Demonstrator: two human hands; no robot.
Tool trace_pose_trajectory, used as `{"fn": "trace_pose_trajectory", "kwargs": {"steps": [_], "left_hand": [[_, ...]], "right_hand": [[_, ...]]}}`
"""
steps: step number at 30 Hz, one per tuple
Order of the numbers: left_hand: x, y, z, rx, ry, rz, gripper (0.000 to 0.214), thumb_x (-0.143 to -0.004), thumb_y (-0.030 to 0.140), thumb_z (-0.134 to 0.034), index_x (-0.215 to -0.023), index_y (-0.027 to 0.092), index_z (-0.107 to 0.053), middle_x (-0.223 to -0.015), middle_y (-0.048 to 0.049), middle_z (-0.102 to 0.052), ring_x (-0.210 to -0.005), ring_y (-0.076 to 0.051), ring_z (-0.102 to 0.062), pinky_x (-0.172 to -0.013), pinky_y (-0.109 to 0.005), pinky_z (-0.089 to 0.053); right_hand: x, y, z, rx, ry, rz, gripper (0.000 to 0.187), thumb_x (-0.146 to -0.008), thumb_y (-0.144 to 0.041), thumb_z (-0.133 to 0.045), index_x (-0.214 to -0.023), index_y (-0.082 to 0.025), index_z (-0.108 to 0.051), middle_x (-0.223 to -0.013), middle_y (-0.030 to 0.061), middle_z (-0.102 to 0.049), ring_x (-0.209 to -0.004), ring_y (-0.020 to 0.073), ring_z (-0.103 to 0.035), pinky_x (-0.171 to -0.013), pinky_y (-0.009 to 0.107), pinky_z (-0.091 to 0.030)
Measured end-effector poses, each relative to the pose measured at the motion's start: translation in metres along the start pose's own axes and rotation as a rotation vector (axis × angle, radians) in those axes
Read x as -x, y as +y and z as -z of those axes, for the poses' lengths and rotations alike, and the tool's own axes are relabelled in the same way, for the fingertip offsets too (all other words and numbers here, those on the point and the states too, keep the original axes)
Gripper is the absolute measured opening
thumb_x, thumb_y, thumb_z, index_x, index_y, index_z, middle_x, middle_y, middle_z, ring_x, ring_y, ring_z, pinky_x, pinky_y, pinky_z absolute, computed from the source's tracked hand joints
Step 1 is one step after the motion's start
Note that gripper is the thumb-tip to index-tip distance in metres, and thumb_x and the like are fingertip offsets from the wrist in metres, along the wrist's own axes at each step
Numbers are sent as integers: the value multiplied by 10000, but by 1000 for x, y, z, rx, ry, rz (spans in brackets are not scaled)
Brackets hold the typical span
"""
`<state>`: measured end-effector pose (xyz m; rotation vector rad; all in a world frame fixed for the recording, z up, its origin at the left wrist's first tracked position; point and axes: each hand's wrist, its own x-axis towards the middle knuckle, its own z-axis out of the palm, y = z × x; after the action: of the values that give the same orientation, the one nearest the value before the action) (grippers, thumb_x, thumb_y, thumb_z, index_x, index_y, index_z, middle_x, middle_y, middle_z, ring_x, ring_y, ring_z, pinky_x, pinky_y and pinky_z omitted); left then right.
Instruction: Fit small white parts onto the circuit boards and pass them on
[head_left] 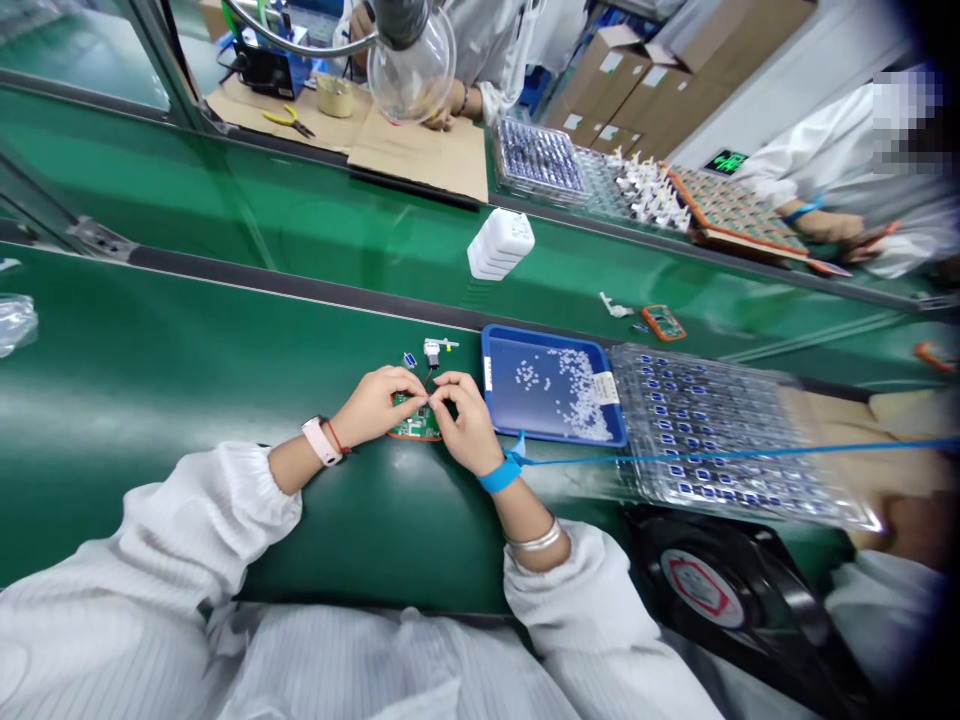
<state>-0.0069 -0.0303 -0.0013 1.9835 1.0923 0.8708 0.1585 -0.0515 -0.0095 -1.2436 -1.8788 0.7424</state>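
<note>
My left hand [381, 403] and my right hand [466, 425] meet fingertip to fingertip over a green circuit board [417, 424] with an orange edge. Both are closed in a pinch; what lies between the fingertips is too small to make out. A thin dark-red wire [429, 378] runs from a small white plastic part [433, 352] down to the fingertips. Left of that part lies a small blue-and-white piece [409, 360]. Beside my right hand stands a blue tray [517, 422] with many tiny white pieces in it. The fingers hide part of the board.
Clear blister trays [697, 430] with blue parts lie right of the blue tray. A black fan [720, 590] stands at lower right. A blue wrist cord [750, 452] stretches rightward. White blocks [501, 243] and another board [664, 322] sit on the conveyor. Co-workers' hands show across the line.
</note>
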Motion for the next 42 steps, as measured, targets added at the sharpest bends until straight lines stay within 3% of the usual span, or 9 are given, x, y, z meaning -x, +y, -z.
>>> {"fn": "trace_pose_trajectory", "kwargs": {"steps": [11,15,19,23,26,29,33,39,42], "left_hand": [[-10,1,1,-94,-107,127,120,-742,144,-575,-658,161,-660,-786,-34,-684,-761,-172,-617,-737,-288,-461],[-1,2,5,-184,-74,84,142,-772,284,-612,-818,159,-660,-869,-55,-670,-817,-195,-600,-759,-312,-452],[18,1,11,-365,-206,-127,598,-712,500,-666,-1223,224,-523,-1191,-92,-590,-1137,-301,-475,-928,-420,-375],[11,1,20,-336,-276,-119,640,-702,493,-673,-1260,244,-484,-1148,-98,-611,-1042,-288,-547,-892,-412,-402],[-22,-5,35,12,-186,63,681,-667,483,-698,-1246,222,-454,-1013,-79,-662,-919,-244,-621,-824,-375,-460],[-71,-23,59,338,161,174,577,-736,489,-624,-1188,177,-447,-962,-89,-667,-886,-211,-642,-807,-354,-485],[-125,-62,89,103,677,99,618,-696,441,-675,-1194,180,-418,-1034,-94,-632,-954,-207,-616,-841,-328,-472],[-135,-114,116,-628,295,166,655,-667,381,-707,-1227,151,-457,-1089,-147,-616,-1033,-321,-557,-882,-421,-428],[-128,-121,123,-711,360,111,580,-711,352,-665,-1221,153,-472,-1164,-146,-580,-1098,-304,-506,-923,-401,-395]], "right_hand": [[-5,15,0,8,-127,-109,127,-792,-178,-475,-673,-186,-519,-872,71,-510,-837,174,-518,-704,321,-452],[-4,5,4,26,-72,-59,122,-797,-186,-487,-686,-187,-538,-863,61,-523,-828,170,-526,-730,325,-452],[-7,17,44,100,142,33,121,-815,-237,-494,-735,-194,-574,-895,67,-558,-867,180,-535,-757,338,-450],[-7,73,106,344,393,-156,152,-748,-274,-513,-631,-187,-556,-760,78,-570,-810,218,-521,-737,383,-440],[-2,111,132,460,320,-342,154,-697,-268,-511,-568,-189,-539,-633,59,-561,-722,212,-505,-756,398,-426],[1,126,135,489,263,-396,176,-689,-289,-499,-559,-182,-548,-623,61,-578,-687,197,-499,-728,364,-421],[-1,127,128,547,298,-372,219,-708,-330,-490,-574,-175,-569,-659,79,-593,-705,199,-501,-707,345,-408],[-3,135,125,611,322,-279,203,-721,-296,-471,-573,-184,-555,-683,96,-598,-759,229,-520,-763,382,-404],[-3,139,127,601,316,-233,195,-720,-279,-463,-567,-189,-544,-685,99,-601,-755,235,-528,-761,387,-415]]}}
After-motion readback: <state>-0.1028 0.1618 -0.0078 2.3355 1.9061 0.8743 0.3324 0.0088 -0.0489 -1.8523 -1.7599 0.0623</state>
